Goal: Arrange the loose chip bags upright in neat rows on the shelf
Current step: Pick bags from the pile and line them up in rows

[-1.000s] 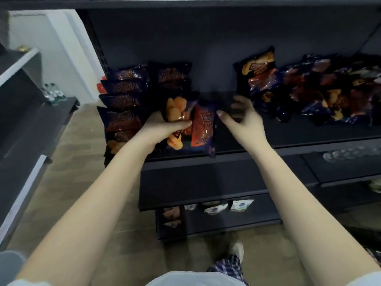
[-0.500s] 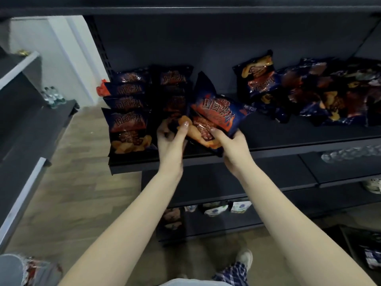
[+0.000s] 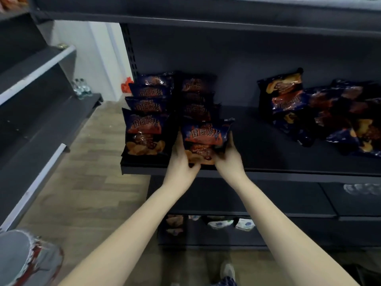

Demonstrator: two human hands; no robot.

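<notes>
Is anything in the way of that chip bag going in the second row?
Nothing visible. The left hand and right hand hold the chip bag upright at the shelf front, directly before the second row.

Navy chip bag [image 3: 206, 139], banded orange-red with pale lettering and golden chips; charcoal-black shelf [image 3: 288, 162]; pale brown wood-grain floor [image 3: 92, 172]; the blurred trouser leg [image 3: 226, 283] appears blue plaid.

two upright bag rows [image 3: 156, 112] at shelf [image 3: 268, 162] left, held bag [image 3: 206, 139] fronting second row, loose pile [image 3: 329, 114] right
</notes>
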